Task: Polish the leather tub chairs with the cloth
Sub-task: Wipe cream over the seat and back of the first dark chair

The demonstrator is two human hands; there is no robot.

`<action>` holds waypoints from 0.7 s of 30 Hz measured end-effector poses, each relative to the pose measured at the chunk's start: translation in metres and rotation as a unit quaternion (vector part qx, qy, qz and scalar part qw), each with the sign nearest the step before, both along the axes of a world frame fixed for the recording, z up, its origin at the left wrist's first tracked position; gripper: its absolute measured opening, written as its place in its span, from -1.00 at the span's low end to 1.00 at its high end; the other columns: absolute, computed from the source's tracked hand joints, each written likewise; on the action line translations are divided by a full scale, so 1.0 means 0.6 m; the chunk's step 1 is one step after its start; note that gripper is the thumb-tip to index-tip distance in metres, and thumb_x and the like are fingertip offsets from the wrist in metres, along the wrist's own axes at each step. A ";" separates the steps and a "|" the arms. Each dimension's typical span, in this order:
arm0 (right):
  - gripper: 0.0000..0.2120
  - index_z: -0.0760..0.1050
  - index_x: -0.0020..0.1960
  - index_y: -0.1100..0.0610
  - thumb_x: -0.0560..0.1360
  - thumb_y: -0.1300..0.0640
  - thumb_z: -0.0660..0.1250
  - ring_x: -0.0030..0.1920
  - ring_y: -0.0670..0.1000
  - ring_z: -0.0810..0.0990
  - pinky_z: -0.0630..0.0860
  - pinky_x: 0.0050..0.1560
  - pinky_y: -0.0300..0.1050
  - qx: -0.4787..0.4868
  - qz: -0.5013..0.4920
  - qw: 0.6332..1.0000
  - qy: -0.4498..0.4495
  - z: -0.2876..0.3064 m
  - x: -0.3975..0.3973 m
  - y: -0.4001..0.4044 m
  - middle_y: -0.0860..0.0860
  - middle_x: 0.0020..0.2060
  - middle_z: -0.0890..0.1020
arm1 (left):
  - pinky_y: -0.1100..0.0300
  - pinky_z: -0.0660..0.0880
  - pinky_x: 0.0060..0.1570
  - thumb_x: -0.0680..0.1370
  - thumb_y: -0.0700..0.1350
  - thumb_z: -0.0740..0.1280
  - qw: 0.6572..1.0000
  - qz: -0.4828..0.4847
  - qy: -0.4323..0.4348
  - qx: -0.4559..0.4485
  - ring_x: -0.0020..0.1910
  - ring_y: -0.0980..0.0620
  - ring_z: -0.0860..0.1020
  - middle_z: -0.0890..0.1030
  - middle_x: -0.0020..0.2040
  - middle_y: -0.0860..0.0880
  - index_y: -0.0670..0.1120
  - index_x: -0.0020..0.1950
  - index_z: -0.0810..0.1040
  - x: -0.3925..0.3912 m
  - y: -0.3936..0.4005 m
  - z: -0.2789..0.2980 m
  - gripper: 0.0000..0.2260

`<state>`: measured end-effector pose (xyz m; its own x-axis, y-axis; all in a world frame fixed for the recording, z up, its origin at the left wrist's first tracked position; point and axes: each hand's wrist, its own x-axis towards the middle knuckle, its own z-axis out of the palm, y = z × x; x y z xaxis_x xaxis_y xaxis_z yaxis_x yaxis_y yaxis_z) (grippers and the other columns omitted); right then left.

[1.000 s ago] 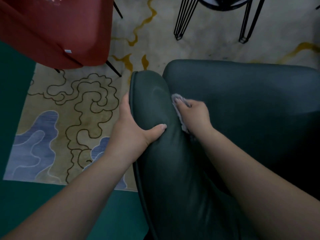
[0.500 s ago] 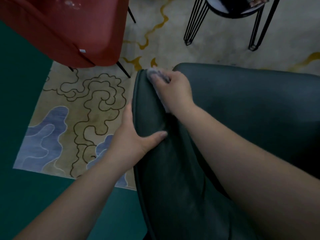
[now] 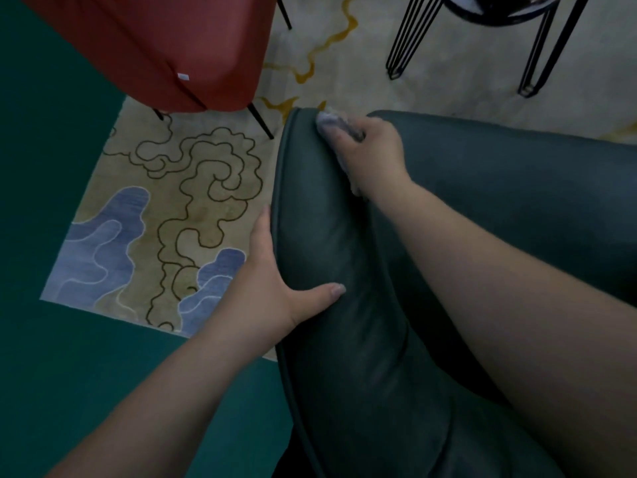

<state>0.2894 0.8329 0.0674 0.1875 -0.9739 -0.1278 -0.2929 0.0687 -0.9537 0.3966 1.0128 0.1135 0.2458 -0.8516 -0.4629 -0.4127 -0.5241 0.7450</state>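
Since half a second ago the right hand (image 3: 370, 151) has barely shifted, staying at the far tip of the chair arm just above the middle of the frame, whereas a second ago it was lower down on the arm's inner side. It curls its fingers round the pale cloth (image 3: 327, 124), bunching it and pressing it onto the rounded end of the dark green leather tub chair (image 3: 320, 215), which fills the centre and right of the frame. The left hand (image 3: 275, 288) steadies the same arm near the middle of the frame, thumb laid across the top of the padding and fingers running along the outer side, so it clasps the arm loosely. By my reckoning the polishing is partway through this one arm: the stroke has reached its tip, while the seat and back at the right show no clear sign either way, as the dim light hides any sheen. A red chair (image 3: 179, 46) stands on the patterned rug (image 3: 165, 215) at the upper left, apparently untouched, so it is probably left to do. Black wire legs (image 3: 410, 39) show at the upper right.
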 end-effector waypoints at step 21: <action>-0.69 0.54 -0.35 0.03 0.53 -0.03 0.27 -0.53 -0.15 0.51 0.42 -0.51 -0.30 0.089 -0.088 0.991 -0.047 -0.031 0.005 0.000 -0.12 -0.57 0.51 | 0.53 0.26 -0.13 0.14 0.17 0.54 0.997 0.019 -0.078 -0.002 0.12 0.26 0.38 0.30 0.24 0.26 0.23 0.50 -0.09 -0.026 -0.005 0.003 0.10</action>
<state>0.2924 0.8328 0.0488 0.0353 -0.9564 -0.2900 -0.1709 0.2801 -0.9446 0.3812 1.0096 0.1152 0.3471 -0.8422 -0.4127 -0.5030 -0.5385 0.6760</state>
